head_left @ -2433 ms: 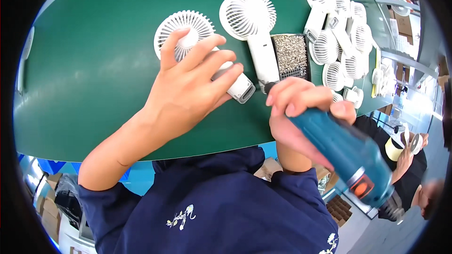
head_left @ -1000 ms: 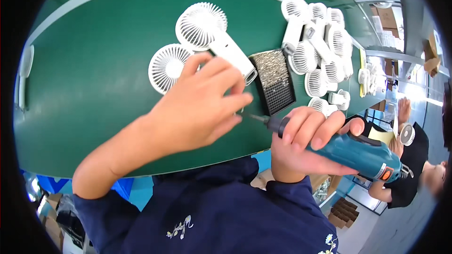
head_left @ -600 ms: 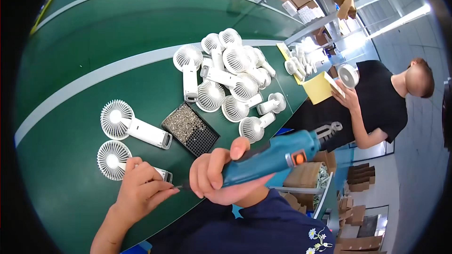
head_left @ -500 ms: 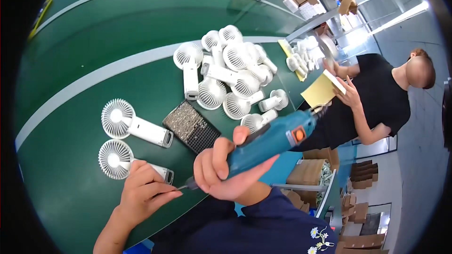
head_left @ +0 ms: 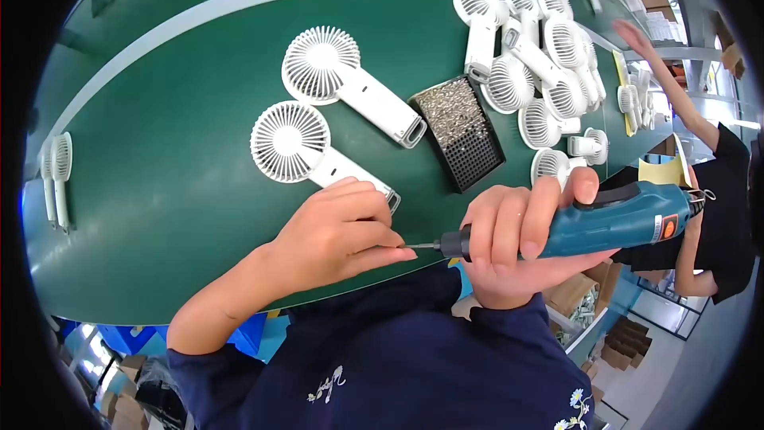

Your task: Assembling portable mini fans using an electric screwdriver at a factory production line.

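My right hand (head_left: 521, 231) is wrapped round a teal electric screwdriver (head_left: 617, 219), held almost level with its bit pointing left. At the tip of the thin metal bit (head_left: 422, 246), the fingers of my left hand (head_left: 338, 231) are pinched together; anything small between them is hidden. Just beyond my left hand lies a white handheld fan (head_left: 290, 142), its handle end partly behind my fingers. A second white fan (head_left: 321, 65) lies beside it. Right of the fans sits a black perforated tray (head_left: 469, 151) with many small metallic pieces (head_left: 450, 107) over its far part.
A pile of white fans (head_left: 549, 56) covers the table's right side. At the far left, more white fans (head_left: 57, 179) stand near the rim of the green table (head_left: 159, 215). A co-worker in black (head_left: 720, 215) is at the right, one arm stretched over the table.
The view has swung left, so the fans and tray appear farther up and right. My hands keep the same hold at the bit. The co-worker's arm now reaches out over the table.
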Action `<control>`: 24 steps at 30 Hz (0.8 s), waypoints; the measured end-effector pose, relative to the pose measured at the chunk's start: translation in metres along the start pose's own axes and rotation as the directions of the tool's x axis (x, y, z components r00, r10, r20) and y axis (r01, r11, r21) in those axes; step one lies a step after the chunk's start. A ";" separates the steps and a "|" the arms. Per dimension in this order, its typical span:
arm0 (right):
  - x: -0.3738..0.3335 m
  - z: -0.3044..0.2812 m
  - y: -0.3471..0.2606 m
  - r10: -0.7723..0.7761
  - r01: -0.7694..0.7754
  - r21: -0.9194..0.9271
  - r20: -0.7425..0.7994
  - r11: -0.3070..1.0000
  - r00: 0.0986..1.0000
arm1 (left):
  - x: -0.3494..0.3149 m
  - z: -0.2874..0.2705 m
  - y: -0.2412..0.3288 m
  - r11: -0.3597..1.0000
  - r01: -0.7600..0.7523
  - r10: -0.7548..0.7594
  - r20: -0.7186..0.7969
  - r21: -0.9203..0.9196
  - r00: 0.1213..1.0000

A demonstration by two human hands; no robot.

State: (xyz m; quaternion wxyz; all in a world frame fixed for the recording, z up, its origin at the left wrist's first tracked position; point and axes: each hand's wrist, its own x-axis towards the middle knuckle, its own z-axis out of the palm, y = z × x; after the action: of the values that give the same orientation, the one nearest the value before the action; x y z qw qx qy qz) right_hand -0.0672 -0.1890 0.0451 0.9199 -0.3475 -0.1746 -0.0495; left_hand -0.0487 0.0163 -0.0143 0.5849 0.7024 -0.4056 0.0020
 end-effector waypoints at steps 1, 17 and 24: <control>0.000 0.001 0.001 0.010 -0.011 0.015 0.001 1.000 1.000 | 0.000 0.001 0.000 1.000 0.008 -0.008 0.011 0.002 1.000; -0.008 0.019 0.037 -0.139 0.251 -0.396 0.289 0.883 0.947 | -0.010 -0.033 -0.001 0.726 0.024 -0.111 0.082 0.688 0.990; -0.012 0.014 0.037 -0.025 0.150 -0.440 0.278 0.885 0.960 | -0.015 -0.029 -0.011 0.722 0.011 -0.066 0.053 0.692 0.996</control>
State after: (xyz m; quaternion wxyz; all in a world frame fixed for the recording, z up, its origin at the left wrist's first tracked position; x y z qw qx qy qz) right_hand -0.0749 -0.1523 0.0281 0.7775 -0.5491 -0.2947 -0.0841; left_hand -0.0387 0.0481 -0.0210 0.2659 0.8775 -0.3822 0.1149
